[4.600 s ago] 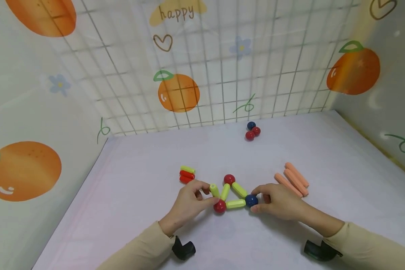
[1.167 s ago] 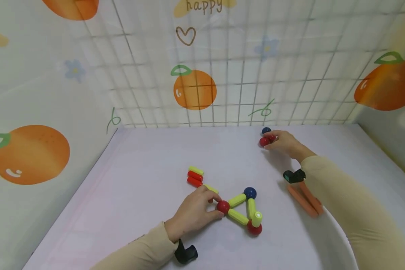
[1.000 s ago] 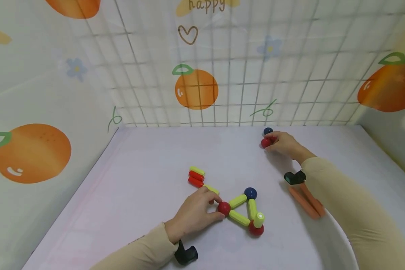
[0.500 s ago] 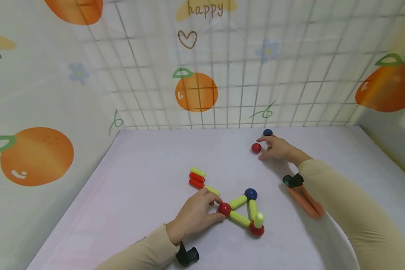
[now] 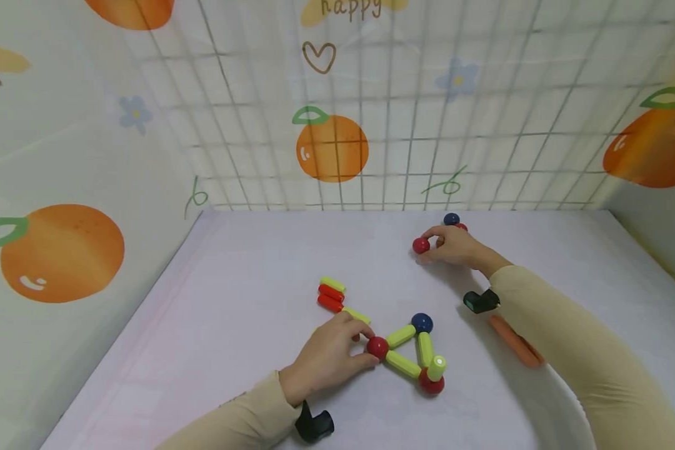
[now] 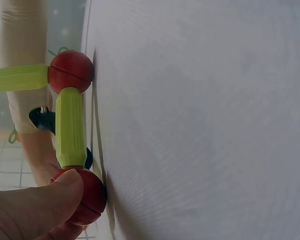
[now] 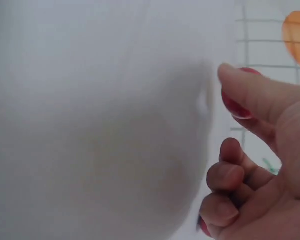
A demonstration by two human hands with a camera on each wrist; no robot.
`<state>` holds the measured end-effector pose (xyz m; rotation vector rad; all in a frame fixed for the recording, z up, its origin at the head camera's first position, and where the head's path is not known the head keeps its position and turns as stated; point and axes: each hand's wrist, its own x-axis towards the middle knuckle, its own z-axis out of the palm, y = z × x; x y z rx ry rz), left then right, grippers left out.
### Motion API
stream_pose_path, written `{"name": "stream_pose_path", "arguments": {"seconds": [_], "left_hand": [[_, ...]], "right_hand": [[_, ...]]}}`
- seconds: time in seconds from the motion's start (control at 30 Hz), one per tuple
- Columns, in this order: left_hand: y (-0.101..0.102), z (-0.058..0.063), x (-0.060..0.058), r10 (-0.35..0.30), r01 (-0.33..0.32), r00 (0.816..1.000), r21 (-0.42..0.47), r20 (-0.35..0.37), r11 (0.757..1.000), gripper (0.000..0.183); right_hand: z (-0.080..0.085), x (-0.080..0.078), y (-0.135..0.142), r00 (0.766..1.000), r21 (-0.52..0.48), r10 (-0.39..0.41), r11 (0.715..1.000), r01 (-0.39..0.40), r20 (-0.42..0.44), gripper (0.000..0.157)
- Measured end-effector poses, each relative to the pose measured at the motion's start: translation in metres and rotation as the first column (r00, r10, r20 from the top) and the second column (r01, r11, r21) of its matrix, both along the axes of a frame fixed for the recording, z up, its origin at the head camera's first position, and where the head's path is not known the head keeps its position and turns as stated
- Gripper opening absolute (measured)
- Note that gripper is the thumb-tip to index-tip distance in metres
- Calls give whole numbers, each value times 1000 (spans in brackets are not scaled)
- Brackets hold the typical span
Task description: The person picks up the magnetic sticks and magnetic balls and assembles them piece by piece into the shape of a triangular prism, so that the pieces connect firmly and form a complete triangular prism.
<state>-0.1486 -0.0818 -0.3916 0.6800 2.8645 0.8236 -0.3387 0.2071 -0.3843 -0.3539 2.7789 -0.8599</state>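
My left hand (image 5: 329, 356) pinches a red ball (image 5: 377, 348) at the left corner of a flat triangle. Lime green rods (image 5: 403, 364) form its sides, with a blue ball (image 5: 422, 323) at the back corner and another red ball (image 5: 431, 382) at the front right. From that front ball an upright lime rod (image 5: 437, 367) stands. In the left wrist view my thumb presses the held ball (image 6: 94, 197). Farther back, my right hand (image 5: 455, 247) holds a loose red ball (image 5: 421, 245) between thumb and index finger; in the right wrist view the thumb partly covers this ball (image 7: 234, 106).
Behind the right hand lie a blue ball (image 5: 452, 219) and a partly hidden red ball (image 5: 460, 228). Red rods (image 5: 330, 304) and lime rods (image 5: 333, 284) lie beyond the left hand. Orange sticks (image 5: 514, 340) are partly covered by the right sleeve. A printed curtain (image 5: 259, 144) rises behind the table.
The triangle has been turned since the oldest frame. My right hand went from its blue ball to the back balls; one red ball shifted left, and my fingers now close round it.
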Motion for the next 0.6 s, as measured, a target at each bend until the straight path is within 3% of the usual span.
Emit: {"name": "stream_pose_path", "arguments": {"seconds": [0.1, 0.2, 0.43, 0.6], "left_hand": [[1, 2, 1, -5, 5, 1000, 1, -7, 1000, 31], [3, 3, 2, -4, 4, 1000, -4, -5, 1000, 32], [7, 2, 3, 7, -7, 1000, 13, -11, 1000, 33], [10, 2, 4, 2, -2, 1000, 4, -29, 1000, 33]], "right_hand": [[8, 13, 5, 1000, -55, -12, 998, 13, 18, 54], [19, 37, 11, 999, -117, -7, 993, 11, 36, 55], [52, 120, 21, 999, -234, 54, 971, -53, 0, 48], [56, 174, 22, 991, -256, 105, 959, -124, -86, 41]]}}
